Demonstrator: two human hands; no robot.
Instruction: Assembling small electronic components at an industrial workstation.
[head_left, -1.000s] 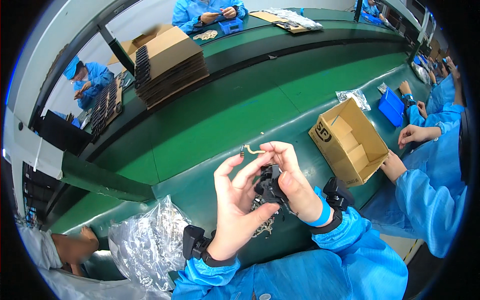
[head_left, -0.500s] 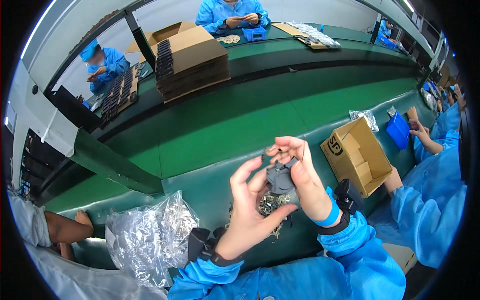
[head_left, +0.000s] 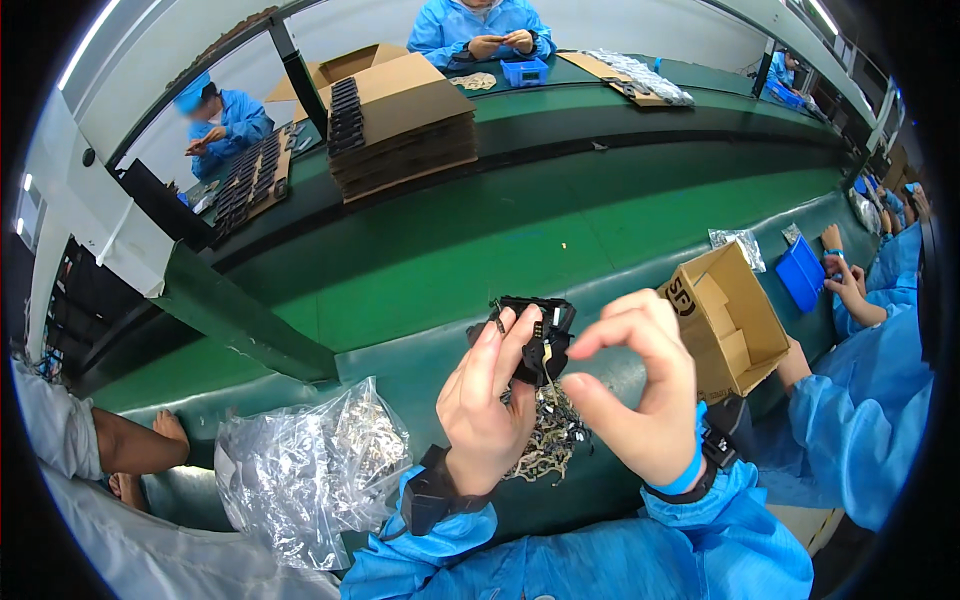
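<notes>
In front of me, my left hand (head_left: 484, 408) is closed around a black plastic housing (head_left: 553, 312), with the fingertips over its face. A thin pale flex cable (head_left: 546, 362) runs down from the housing's lower side. Just right of the part is my right hand (head_left: 645, 405), its thumb and forefinger apart in a curve. Nothing shows between them, and its other fingers are partly hidden. Below the hands, a heap of small tangled flex cables (head_left: 548, 440) lies on the green table mat.
Left of my hands sits a clear plastic bag (head_left: 285, 475) of small parts. An open cardboard box (head_left: 745, 362) and a blue tray (head_left: 799, 266) stand to the right. Co-workers sit on both sides and across. Stacked cardboard (head_left: 405, 150) lies beyond the green belt.
The housing has been turned and now sits in my left hand alone. My right hand has let go and moved off it to the right, fingers parted. The view has shifted slightly.
</notes>
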